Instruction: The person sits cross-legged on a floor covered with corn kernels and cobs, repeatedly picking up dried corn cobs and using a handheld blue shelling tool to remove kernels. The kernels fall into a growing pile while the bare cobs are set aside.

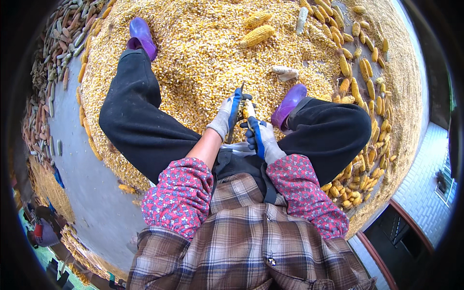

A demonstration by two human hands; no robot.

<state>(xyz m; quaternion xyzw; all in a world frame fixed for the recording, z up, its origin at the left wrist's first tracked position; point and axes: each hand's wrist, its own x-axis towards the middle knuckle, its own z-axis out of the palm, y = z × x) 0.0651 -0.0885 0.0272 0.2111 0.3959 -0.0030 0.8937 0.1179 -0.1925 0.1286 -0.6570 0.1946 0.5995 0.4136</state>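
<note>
A partly stripped corn cob (249,109) is held in front of my lap, its pale core showing beside some yellow kernels. My left hand (230,110), in a grey and blue work glove, is closed about its far part. My right hand (261,137), gloved alike, grips its near end. A narrow dark tool (242,86) pokes out past my left hand; its lower length shows below the palm, and the rest is hidden. Loose kernels (195,72) lie heaped beneath and around my hands.
Two full ears (257,35) rest on the heap beyond my hands, near a stripped cob (285,69). More ears (362,174) lie at right. Bare cobs (61,40) are piled left, across grey floor (87,203). My purple shoes (141,36) rest among kernels. A person (45,228) is at far lower left.
</note>
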